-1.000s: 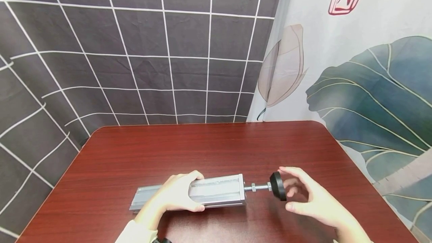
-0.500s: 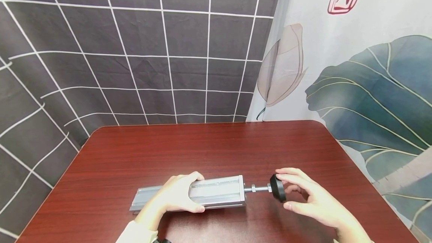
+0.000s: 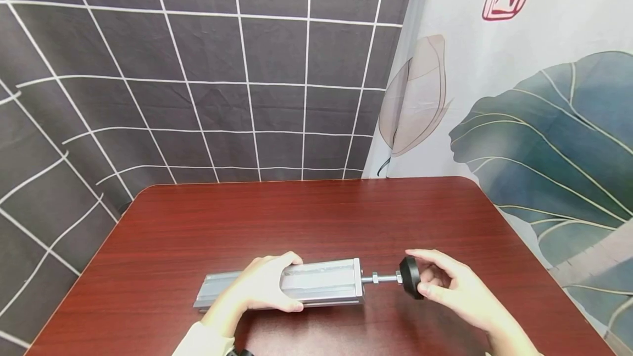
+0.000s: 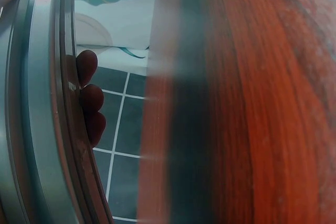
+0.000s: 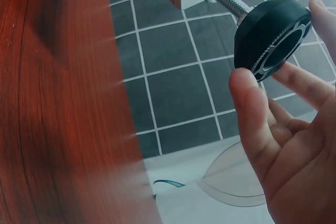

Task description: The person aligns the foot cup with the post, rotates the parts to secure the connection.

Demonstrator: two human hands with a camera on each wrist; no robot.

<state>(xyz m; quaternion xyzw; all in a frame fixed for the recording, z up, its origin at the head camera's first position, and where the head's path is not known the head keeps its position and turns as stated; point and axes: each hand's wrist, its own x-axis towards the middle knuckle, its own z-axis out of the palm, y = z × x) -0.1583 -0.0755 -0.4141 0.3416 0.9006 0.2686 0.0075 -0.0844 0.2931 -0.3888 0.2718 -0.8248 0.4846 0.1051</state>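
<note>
My left hand [image 3: 267,283] grips a long silver aluminium profile [image 3: 321,280] from above in the head view, thumb on the near side. The left wrist view shows fingertips [image 4: 90,98] curled under the profile, with a gap between it and the tabletop. From the profile's right end plate sticks a threaded rod [image 3: 388,278] with nuts, ending in a black leveling foot [image 3: 409,277]. My right hand [image 3: 457,290] pinches the foot's rim between thumb and fingers, clearest in the right wrist view, where the foot's hollow ribbed underside [image 5: 283,48] faces the palm.
A reddish-brown wooden table [image 3: 296,213] lies beneath both hands. Behind it hangs a dark grey cloth with a white grid [image 3: 277,109]. A white curtain with leaf prints [image 3: 539,142] hangs at the right.
My right thumb and fingers have shifted around the foot's rim, and the thumb now presses its near edge. The foot's tilt has changed slightly. My left hand keeps its grip on the profile.
</note>
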